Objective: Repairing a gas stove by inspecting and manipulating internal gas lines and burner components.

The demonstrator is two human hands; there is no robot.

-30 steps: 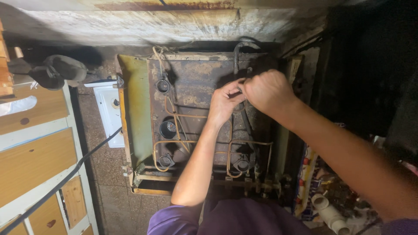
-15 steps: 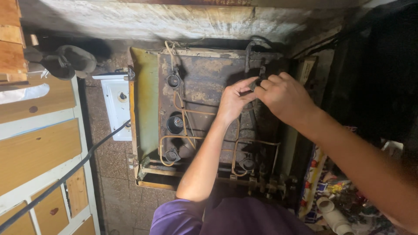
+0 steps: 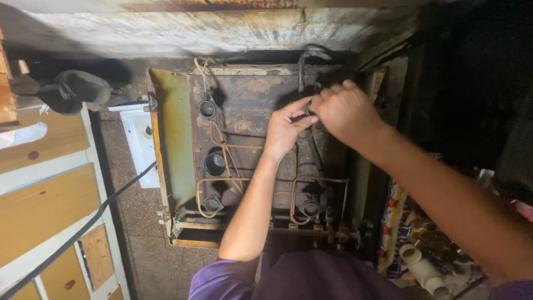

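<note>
A speckled brown tiled floor [image 3: 141,244] carries everything here. The opened, rusty gas stove body [image 3: 250,111] rests on it, directly beneath where the two hands meet, with its thin gas tubes and burner seats facing up. Left of the grip, just beside the stove's edge, a white stove part [image 3: 139,139] lies flat on the tiles. A black cable [image 3: 83,228] runs across the floor further left and nearer the person, passing over pale wooden panels [image 3: 39,205]. Right of the grip, and nearer the person, white pipe pieces [image 3: 425,269] lie among clutter.
</note>
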